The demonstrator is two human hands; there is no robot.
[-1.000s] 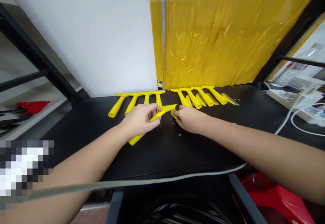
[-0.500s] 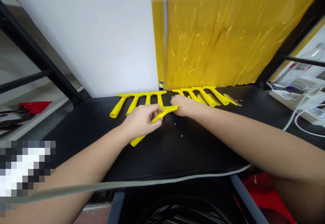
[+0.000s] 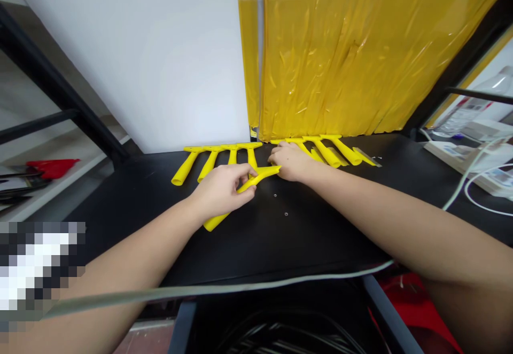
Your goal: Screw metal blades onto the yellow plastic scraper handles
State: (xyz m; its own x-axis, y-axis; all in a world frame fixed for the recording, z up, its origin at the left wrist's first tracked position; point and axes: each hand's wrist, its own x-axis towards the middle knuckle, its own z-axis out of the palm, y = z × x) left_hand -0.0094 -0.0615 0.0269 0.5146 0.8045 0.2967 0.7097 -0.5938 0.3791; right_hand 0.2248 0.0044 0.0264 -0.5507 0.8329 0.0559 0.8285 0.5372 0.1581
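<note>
My left hand (image 3: 224, 187) is closed around a yellow T-shaped scraper (image 3: 216, 221), its hollow handle end pointing toward me and its head toward my right hand. My right hand (image 3: 289, 160) has its fingers curled at the near end of the right-hand row of yellow scrapers (image 3: 329, 153). What its fingertips hold, if anything, is hidden. Beyond my left hand lies another row of yellow scrapers (image 3: 185, 168), heads against the white panel. At the right end of the other row, one yellow piece (image 3: 364, 156) has a thin pale edge.
Everything lies on a black tabletop (image 3: 240, 252), with two small rings on it. A white panel (image 3: 160, 60) and yellow plastic sheeting (image 3: 344, 54) stand behind. A pale cable (image 3: 240, 289) crosses the front. Cables and a plastic bottle are at right.
My right hand has shifted slightly up and back toward the right-hand row, away from the held scraper's head. My left hand keeps its grip in nearly the same place.
</note>
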